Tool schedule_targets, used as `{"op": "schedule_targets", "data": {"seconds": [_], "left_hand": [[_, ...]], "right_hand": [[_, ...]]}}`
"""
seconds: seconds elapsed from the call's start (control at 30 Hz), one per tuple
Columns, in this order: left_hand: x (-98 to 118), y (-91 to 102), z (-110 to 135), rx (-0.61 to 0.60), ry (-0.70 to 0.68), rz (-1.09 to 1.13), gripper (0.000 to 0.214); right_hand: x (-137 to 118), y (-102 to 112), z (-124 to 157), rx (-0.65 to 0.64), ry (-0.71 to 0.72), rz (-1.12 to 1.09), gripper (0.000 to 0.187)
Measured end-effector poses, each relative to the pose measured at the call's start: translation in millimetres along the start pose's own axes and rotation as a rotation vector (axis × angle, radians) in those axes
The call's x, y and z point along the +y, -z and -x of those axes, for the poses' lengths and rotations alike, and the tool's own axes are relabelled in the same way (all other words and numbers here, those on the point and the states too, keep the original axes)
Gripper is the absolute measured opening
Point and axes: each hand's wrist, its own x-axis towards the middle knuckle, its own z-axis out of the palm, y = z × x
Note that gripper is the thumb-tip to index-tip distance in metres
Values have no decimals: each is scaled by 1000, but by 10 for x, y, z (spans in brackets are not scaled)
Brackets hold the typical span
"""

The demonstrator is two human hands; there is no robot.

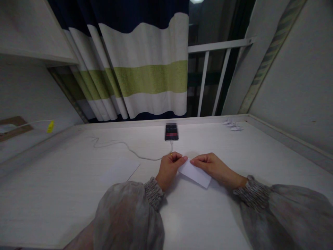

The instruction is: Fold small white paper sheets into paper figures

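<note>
Holding a folded white paper [195, 173] with both hands near the middle of the worktop [78, 201], somewhat closer to the far edge than to the near one. Pinching the far end of it with the left hand [170, 169] — the fingers [182, 159] pressed together on the paper, the remaining ones curled in toward the palm. Gripping the same end from the opposite side with the right hand [212, 166], with its fingers [199, 160] also closed on the paper and almost touching the left ones. Slanting from the fingertips toward the near right corner, along the inner side of the right hand; not being possible to tell whether resting on the worktop or lifted just above it. Wearing loose grey sleeves [130, 215], gathered at both wrists.

Seeing also a second white sheet [120, 171] lying flat on the worktop, to the left of the left hand and well apart from it. Seeing a phone [171, 132] lying just beyond the hands, near the far edge, with a white cable [122, 146] plugged into its near end and running in curves toward the left edge. Seeing a yellow tag [50, 126] by the left wall, and a few small folded paper pieces [233, 125] sitting in the far right corner. Seeing behind the far edge a striped curtain [145, 69] — dark blue, white and green — and beside it a white railing [215, 62].
</note>
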Motion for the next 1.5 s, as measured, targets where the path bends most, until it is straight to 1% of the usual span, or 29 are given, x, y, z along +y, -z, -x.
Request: {"op": "schedule_targets", "data": {"seconds": [0.23,0.47,0.63,0.83,1.0,1.2,1.37,1.43,1.5], "left_hand": [[-12,3,-12,35,20,49,23],[-27,9,-43,83,24,66,22],[-63,31,-73,103,21,77,21],[-64,43,-84,151,4,45,21],[-59,37,-70,161,6,63,22],[-64,66,-87,223,-1,92,23],[-82,124,-132,276,-10,85,25],[-81,159,-154,307,-21,96,26],[-75,194,-174,337,-36,111,26]], "right_hand": [[-51,22,18,7,-14,-27,37],[-20,56,-6,20,3,-24,34],[-1,74,-23,52,22,-14,30],[-15,75,-32,55,24,-20,29],[-11,75,-31,49,24,-21,29],[-26,124,-45,53,65,-7,31],[-84,197,-40,35,53,12,36],[-86,234,-43,59,47,-13,37],[-67,267,-53,111,48,-52,36]]}}
